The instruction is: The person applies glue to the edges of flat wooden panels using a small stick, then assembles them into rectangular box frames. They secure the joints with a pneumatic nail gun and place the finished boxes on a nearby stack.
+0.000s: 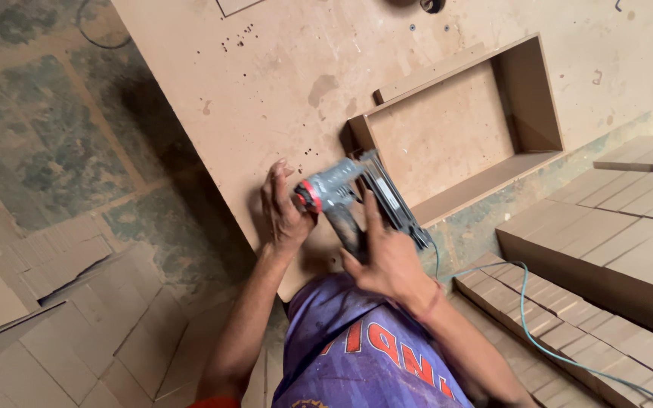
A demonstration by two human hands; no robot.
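- Desk [266, 83]: a large brown fibreboard sheet, bearing the open box frame [455, 125] near its lower edge.
- Box frame: shallow, four-walled; its near-left corner meets the tool's nose.
- Nail gun [349, 193]: grey, red-capped, fed by a green hose [527, 325].
- Right hand [391, 257]: wrapped around the gun's grip.
- Left hand [281, 208]: fingers narrow, cupped against the red cap, steadying.
- Step, as judged: fastening the corner joint; the next shot calls for the nose square on the wall.

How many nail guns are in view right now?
1. The grey nail gun is over the fibreboard worktop, nose at the open box frame, in the right hand; the left hand touches its rear.
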